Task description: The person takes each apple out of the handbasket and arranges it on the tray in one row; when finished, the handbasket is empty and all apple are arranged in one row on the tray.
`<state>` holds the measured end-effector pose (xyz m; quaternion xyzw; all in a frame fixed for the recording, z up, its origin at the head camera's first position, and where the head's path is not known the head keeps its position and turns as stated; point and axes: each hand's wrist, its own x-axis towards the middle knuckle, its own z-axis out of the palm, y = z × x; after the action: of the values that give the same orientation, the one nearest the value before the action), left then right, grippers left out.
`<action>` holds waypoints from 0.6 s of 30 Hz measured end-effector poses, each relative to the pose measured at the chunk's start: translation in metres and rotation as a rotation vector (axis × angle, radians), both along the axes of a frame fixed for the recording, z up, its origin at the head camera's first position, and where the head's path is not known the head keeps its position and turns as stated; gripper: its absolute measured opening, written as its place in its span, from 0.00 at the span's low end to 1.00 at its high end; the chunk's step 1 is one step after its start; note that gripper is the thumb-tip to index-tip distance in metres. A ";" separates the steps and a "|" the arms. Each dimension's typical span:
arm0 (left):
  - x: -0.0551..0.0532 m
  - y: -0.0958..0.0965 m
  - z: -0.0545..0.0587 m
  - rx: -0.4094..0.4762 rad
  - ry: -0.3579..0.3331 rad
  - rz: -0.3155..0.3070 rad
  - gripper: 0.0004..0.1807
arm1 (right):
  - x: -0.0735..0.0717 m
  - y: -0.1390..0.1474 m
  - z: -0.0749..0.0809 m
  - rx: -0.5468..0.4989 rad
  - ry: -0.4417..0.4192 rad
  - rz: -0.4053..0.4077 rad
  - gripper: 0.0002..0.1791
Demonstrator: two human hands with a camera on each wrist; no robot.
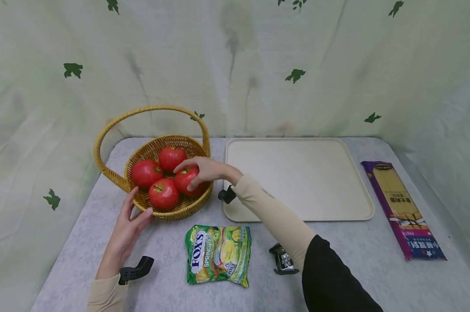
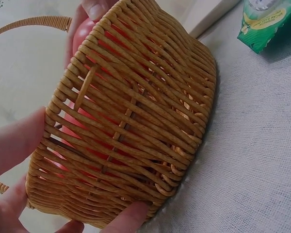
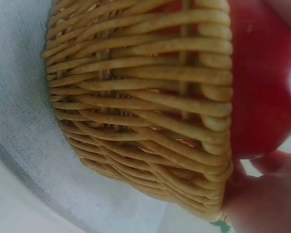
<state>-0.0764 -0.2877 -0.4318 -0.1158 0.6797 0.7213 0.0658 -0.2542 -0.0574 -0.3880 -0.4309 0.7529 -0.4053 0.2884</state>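
Observation:
The wicker basket (image 1: 188, 211), with its tall arched handle (image 1: 157, 108), stands at the table's left and holds several red apples (image 1: 164, 194). My right hand (image 1: 205, 170) reaches into it from the right and grips the rightmost apple (image 1: 185, 177), fingers over the top and thumb on the near side. That apple (image 3: 262, 82) shows above the woven rim in the right wrist view. At the basket's near left side, my left hand (image 1: 125, 232) holds the rim and outer wall. In the left wrist view, its fingers (image 2: 131, 218) lie against the weave.
A white tray (image 1: 297, 182) lies right of the basket. In front are a green FOX'S candy bag (image 1: 219, 255) and a small black packet (image 1: 283, 260), partly behind my right sleeve. A long purple-and-gold package (image 1: 403, 210) lies far right. A leaf-patterned curtain (image 1: 250, 65) hangs behind.

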 end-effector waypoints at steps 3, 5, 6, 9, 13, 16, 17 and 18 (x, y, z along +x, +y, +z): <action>0.000 0.000 0.000 -0.001 0.006 0.000 0.44 | 0.001 0.002 0.000 -0.021 0.013 -0.018 0.30; 0.000 -0.001 0.000 -0.002 0.005 -0.003 0.44 | 0.002 0.003 0.000 -0.033 0.020 -0.024 0.29; -0.001 -0.001 -0.001 -0.002 0.002 -0.003 0.44 | 0.003 0.004 0.001 -0.042 0.026 -0.026 0.29; -0.001 -0.002 -0.001 -0.001 -0.003 -0.004 0.44 | 0.004 0.008 0.004 -0.079 0.049 -0.018 0.29; -0.001 -0.002 -0.001 0.003 -0.010 -0.001 0.44 | 0.004 0.017 0.008 -0.131 0.075 -0.020 0.29; -0.001 -0.001 0.000 0.000 -0.018 -0.001 0.44 | 0.005 0.028 0.012 -0.176 0.074 -0.023 0.30; -0.001 -0.001 0.000 -0.003 -0.021 -0.001 0.45 | 0.004 0.032 0.013 -0.193 0.073 -0.026 0.30; -0.001 -0.001 0.000 -0.006 -0.025 -0.001 0.44 | 0.004 0.037 0.014 -0.208 0.065 -0.031 0.30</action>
<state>-0.0772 -0.2890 -0.4321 -0.1245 0.6811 0.7178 0.0741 -0.2500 -0.0203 -0.3742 -0.4596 0.7224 -0.4714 0.2113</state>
